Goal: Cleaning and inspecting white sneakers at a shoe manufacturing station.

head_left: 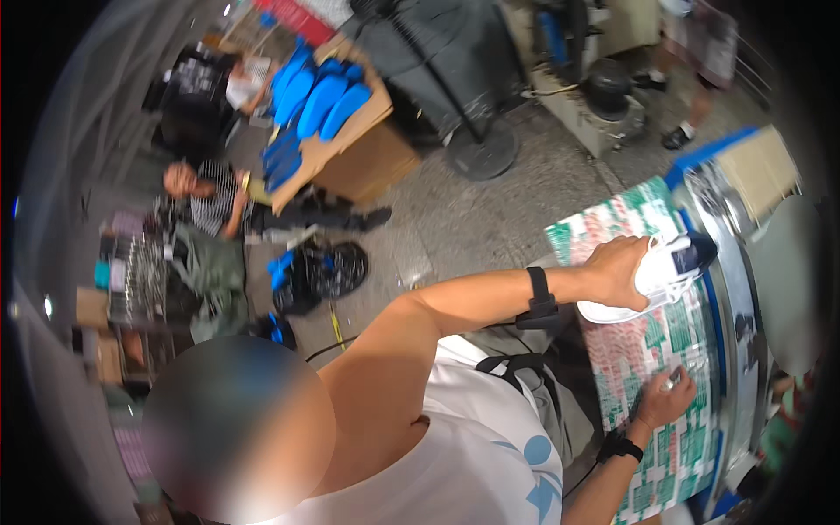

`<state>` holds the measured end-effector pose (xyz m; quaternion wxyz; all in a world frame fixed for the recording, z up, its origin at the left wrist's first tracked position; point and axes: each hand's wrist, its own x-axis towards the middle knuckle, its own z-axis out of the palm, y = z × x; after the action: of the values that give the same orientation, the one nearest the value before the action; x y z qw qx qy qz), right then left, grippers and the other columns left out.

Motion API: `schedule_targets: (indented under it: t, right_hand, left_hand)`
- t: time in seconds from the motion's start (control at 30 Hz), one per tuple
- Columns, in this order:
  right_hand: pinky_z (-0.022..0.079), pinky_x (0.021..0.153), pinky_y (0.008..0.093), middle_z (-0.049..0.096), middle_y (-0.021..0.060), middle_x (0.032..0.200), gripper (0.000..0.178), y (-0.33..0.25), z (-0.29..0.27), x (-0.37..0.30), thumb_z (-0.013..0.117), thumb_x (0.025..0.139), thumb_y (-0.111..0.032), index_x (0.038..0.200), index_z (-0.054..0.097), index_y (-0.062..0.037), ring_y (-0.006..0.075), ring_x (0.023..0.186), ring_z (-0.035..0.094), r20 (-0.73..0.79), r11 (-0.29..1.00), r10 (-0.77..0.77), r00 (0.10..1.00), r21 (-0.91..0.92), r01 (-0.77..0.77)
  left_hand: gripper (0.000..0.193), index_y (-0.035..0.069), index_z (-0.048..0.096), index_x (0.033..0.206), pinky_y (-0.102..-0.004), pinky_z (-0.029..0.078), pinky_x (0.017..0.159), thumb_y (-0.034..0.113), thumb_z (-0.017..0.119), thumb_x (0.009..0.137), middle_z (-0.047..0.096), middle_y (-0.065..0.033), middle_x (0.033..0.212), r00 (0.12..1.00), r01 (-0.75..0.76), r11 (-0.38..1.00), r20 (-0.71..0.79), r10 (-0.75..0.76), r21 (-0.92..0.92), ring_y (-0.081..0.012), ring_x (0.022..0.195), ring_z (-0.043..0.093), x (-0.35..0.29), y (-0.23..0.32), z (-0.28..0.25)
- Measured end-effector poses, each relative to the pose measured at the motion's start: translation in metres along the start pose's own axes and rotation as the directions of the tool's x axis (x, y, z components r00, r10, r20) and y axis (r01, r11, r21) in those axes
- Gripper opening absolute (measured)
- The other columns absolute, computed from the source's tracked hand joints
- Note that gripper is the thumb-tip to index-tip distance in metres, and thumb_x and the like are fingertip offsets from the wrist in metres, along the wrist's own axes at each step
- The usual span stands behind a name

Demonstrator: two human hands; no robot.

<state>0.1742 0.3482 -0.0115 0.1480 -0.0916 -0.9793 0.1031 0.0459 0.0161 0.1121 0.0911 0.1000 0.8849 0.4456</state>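
Observation:
My left hand (617,271) is closed around a white sneaker (661,271) with a dark navy part at its far right end. The shoe is held over a worktop covered with a green, white and red printed sheet (626,350); whether it touches the sheet I cannot tell. Lower in the view, my right hand (667,401) is over the same sheet, apart from the shoe. Its fingers are pinched round a small pale, shiny thing (671,381) too small to name. Black bands circle both wrists.
A metal machine frame with a blue edge (744,350) runs along the worktop's right side, a cardboard box (759,171) at its far end. Blue curved pieces (319,96) lie on a cardboard-topped table. A seated person (214,192) works nearby. A fan stand (481,149) stands on the floor.

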Motion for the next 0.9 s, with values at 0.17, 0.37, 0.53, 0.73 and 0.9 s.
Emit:
schedule_targets:
  t: [0.17, 0.37, 0.53, 0.73, 0.9]
  right_hand:
    - [0.054, 0.102, 0.0558, 0.070, 0.0217, 0.126, 0.042, -0.003, 0.016, 0.018, 0.070, 0.101, -0.033, 0.131, 0.075, -0.0048, 0.0432, 0.121, 0.066, -0.015, 0.986, -0.151, 0.988, -0.080, 0.149]
    - [0.050, 0.112, 0.0565, 0.066, 0.0241, 0.142, 0.058, -0.017, 0.004, 0.042, 0.073, 0.103, -0.049, 0.139, 0.072, -0.0037, 0.0465, 0.132, 0.062, 0.121, 0.972, 0.000, 0.993, -0.234, 0.029]
    - [0.046, 0.121, 0.0602, 0.051, 0.0274, 0.165, 0.074, -0.102, -0.029, 0.082, 0.071, 0.107, -0.048, 0.163, 0.055, -0.0034, 0.0489, 0.150, 0.051, 0.099, 0.879, -0.403, 0.910, -0.237, 0.414]
    - [0.048, 0.115, 0.0578, 0.072, 0.0316, 0.131, 0.057, -0.189, -0.032, 0.114, 0.082, 0.094, -0.009, 0.146, 0.066, 0.0078, 0.0501, 0.129, 0.062, 0.435, 0.825, -0.521, 0.734, 0.036, 0.564]
    - [0.052, 0.111, 0.0539, 0.074, 0.0268, 0.131, 0.047, -0.215, -0.041, 0.108, 0.083, 0.097, -0.017, 0.135, 0.072, 0.0083, 0.0498, 0.122, 0.067, 0.504, 0.810, -0.494, 0.709, -0.032, 0.586]
  left_hand:
    - [0.112, -0.008, 0.043, 0.161, -0.0519, 0.055, 0.108, 0.029, 0.096, 0.070, 0.068, -0.0328, 0.127, 0.986, 0.063, 0.998, -0.153, -0.061, 0.010, -0.0491, 0.123, 0.067, -0.044, -0.124, 0.006]
    - [0.153, -0.004, 0.014, 0.178, -0.0517, 0.038, 0.128, 0.029, 0.107, 0.062, 0.048, -0.0283, 0.160, 0.978, -0.048, 0.994, -0.196, 0.067, 0.101, -0.0451, 0.151, 0.046, -0.084, -0.123, 0.027]
    - [0.141, -0.003, 0.023, 0.175, -0.0510, 0.039, 0.128, 0.018, 0.102, 0.060, 0.048, -0.0271, 0.161, 0.972, -0.133, 0.991, -0.194, 0.131, 0.003, -0.0453, 0.149, 0.048, -0.082, -0.133, 0.028]
    - [0.122, 0.005, 0.043, 0.167, -0.0518, 0.044, 0.117, 0.022, 0.101, 0.061, 0.064, -0.0187, 0.143, 0.952, -0.299, 0.953, -0.085, 0.294, -0.051, -0.0404, 0.136, 0.059, -0.063, -0.154, -0.008]
    - [0.069, 0.007, 0.061, 0.152, -0.0504, 0.046, 0.106, 0.008, 0.078, 0.085, 0.067, -0.0125, 0.122, 0.823, -0.318, 0.948, -0.488, 0.292, 0.030, -0.0365, 0.128, 0.061, -0.039, -0.184, -0.030]
